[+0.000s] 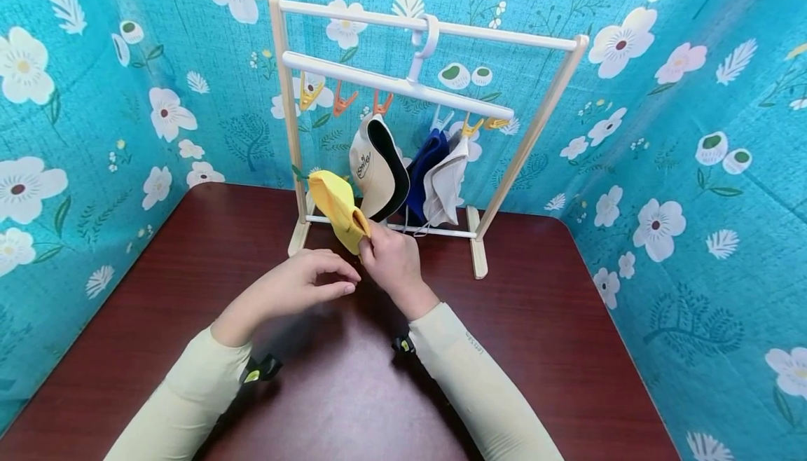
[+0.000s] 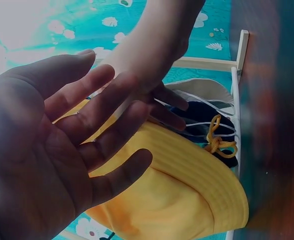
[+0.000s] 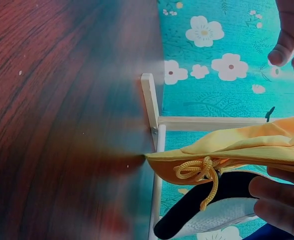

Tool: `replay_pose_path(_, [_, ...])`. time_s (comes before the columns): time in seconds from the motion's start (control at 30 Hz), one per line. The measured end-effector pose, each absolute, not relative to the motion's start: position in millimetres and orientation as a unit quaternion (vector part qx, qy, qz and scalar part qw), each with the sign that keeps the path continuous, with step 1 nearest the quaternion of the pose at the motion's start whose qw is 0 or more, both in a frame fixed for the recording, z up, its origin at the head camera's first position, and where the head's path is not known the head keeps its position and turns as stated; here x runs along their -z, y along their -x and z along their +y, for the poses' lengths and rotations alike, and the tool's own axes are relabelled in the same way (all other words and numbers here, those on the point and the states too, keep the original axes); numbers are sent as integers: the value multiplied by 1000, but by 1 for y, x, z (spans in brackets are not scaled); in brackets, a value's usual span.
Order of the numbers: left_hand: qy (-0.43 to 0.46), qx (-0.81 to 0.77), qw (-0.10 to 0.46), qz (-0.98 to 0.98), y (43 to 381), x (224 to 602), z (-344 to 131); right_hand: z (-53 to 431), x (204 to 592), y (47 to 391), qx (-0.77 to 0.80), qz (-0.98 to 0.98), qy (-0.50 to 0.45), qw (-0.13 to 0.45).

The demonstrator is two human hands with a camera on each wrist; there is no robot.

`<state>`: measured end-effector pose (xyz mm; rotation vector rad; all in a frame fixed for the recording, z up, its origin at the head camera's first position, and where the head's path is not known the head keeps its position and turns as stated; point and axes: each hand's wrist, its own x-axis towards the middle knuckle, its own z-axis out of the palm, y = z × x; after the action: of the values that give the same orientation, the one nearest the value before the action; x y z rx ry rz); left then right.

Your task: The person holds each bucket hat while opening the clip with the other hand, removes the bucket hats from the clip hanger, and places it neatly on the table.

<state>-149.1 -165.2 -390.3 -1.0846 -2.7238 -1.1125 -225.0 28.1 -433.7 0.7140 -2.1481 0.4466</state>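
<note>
A yellow bucket hat point(image 1: 334, 202) with a small green stem hangs in the air before the rack's left side, its crown tilted up and left. My right hand point(image 1: 394, 258) pinches it by the brim. In the right wrist view, a yellow cord bow point(image 3: 202, 170) shows at the hat's opening. My left hand point(image 1: 302, 282) is beside the hat, lower and to the left, fingers loosely bent and holding nothing. The left wrist view shows its palm and spread fingers in front of the yellow brim point(image 2: 187, 165).
A wooden rack point(image 1: 548, 107) stands at the table's point(image 1: 529, 349) back, bearing a white hanger point(image 1: 378, 86) with coloured clips. Clipped there are a cream cap point(image 1: 372, 174), a dark blue hat point(image 1: 419, 181) and a whitish hat point(image 1: 444, 188). Two left clips hold nothing. Floral curtain point(image 1: 668, 132) surrounds the table.
</note>
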Motion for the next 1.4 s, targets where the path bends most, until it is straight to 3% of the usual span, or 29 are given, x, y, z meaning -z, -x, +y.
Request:
replay_pose_path(0.23, [353, 344, 2, -870, 142, 382, -166, 25, 435, 224, -174, -852, -295, 396])
replay_pose_path(0.7, [414, 364, 68, -831, 122, 357, -175, 17, 436, 222, -153, -853, -311, 390])
replay_pose_path(1.4, [320, 367, 197, -851, 107, 322, -229, 17, 442, 215, -118, -846, -346, 389])
